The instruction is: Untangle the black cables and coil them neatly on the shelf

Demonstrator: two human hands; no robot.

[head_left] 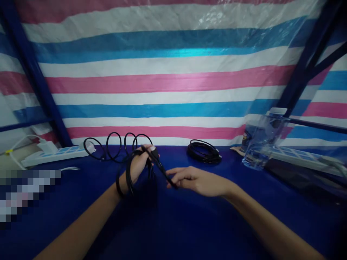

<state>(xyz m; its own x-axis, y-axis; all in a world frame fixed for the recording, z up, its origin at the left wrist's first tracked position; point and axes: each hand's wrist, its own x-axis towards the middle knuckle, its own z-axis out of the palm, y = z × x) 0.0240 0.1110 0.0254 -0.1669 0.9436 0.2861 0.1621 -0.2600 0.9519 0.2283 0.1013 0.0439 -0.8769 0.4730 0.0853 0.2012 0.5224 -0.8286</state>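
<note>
My left hand (pixel 139 164) is closed on a black cable (pixel 119 146), with several loops wound round the hand and wrist. More of the cable curls in loops on the blue table behind it. My right hand (pixel 193 179) pinches a straight stretch of the same cable that runs from the left hand's fingers down to its fingertips.
A second coiled black cable (pixel 204 151) lies at the back centre. A clear plastic water bottle (pixel 264 142) stands to the right beside a power strip (pixel 303 156). Another white power strip (pixel 51 154) with a plug lies at the back left. A striped tarp hangs behind the table.
</note>
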